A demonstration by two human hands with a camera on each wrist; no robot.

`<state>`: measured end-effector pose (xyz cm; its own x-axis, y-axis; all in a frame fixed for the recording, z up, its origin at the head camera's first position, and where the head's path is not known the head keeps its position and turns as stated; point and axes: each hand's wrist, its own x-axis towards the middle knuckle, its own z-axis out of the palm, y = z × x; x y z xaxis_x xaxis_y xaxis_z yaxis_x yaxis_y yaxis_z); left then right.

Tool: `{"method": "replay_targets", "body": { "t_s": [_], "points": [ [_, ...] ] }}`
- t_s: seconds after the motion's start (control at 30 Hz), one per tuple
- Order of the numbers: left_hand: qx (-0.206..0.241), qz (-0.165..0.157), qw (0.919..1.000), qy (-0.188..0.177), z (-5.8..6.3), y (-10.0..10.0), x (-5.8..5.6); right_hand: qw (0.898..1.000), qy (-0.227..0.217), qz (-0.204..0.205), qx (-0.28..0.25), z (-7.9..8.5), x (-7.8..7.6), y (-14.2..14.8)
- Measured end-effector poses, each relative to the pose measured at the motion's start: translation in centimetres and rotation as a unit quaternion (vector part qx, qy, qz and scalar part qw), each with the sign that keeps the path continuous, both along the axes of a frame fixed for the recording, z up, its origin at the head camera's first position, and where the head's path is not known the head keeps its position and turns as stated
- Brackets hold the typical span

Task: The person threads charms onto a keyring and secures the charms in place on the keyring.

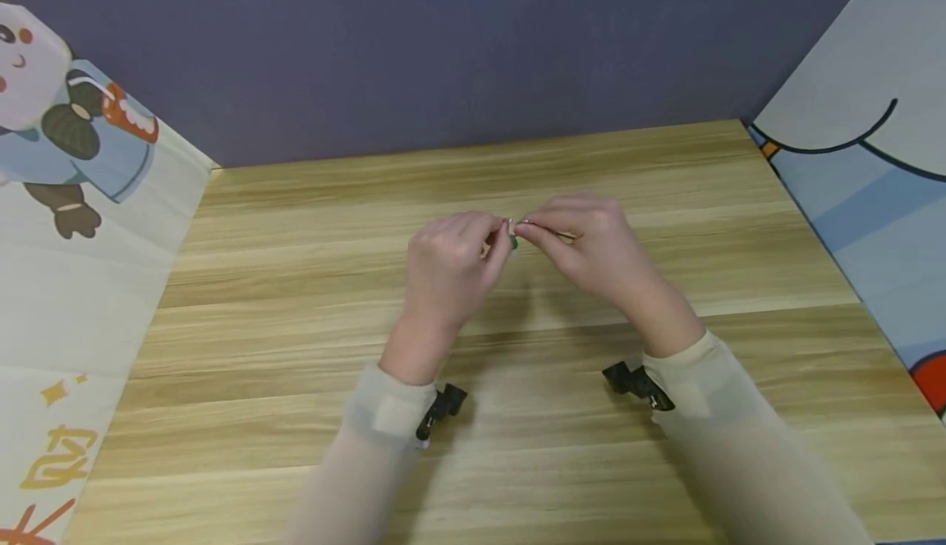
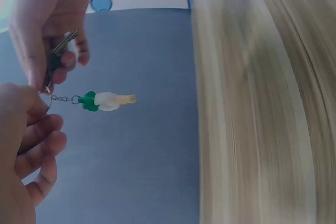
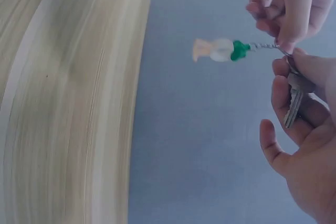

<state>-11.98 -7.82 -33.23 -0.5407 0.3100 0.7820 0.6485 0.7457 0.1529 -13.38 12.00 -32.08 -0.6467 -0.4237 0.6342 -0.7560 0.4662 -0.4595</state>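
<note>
Both hands meet above the middle of the wooden table. My left hand (image 1: pixel 452 264) pinches the thin metal key ring (image 3: pixel 285 52) between thumb and fingertip. From that ring a short chain (image 2: pixel 64 98) leads to a small keychain figure (image 2: pixel 107 101) in green, white and peach, hanging free. My right hand (image 1: pixel 594 241) pinches the head of a metal key (image 3: pixel 295 106) close to the ring, its toothed blade sticking out past the fingers. Whether the key is threaded on the ring is hidden by the fingertips.
The wooden table (image 1: pixel 259 348) lies under both forearms. A dark blue-grey panel (image 1: pixel 473 52) stands behind it, with printed cartoon panels on the left (image 1: pixel 148 282) and right (image 1: pixel 879 225). Black wrist cameras sit at the left cuff (image 1: pixel 441 409) and right cuff (image 1: pixel 639 385).
</note>
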Motion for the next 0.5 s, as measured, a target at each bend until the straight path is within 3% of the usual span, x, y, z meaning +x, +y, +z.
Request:
{"method": "replay_targets", "body": {
  "t_s": [0.3,0.5],
  "points": [
    [0.040,-0.005,0.9966,-0.071,-0.4,0.0,0.5,1.000,-0.026,-0.015,-0.004,-0.6,0.3,0.1],
    [0.052,-0.004,0.9942,-0.094,-0.8,0.0,0.7,0.999,-0.044,-0.023,0.001,-1.2,0.5,-0.1]
  ]
}}
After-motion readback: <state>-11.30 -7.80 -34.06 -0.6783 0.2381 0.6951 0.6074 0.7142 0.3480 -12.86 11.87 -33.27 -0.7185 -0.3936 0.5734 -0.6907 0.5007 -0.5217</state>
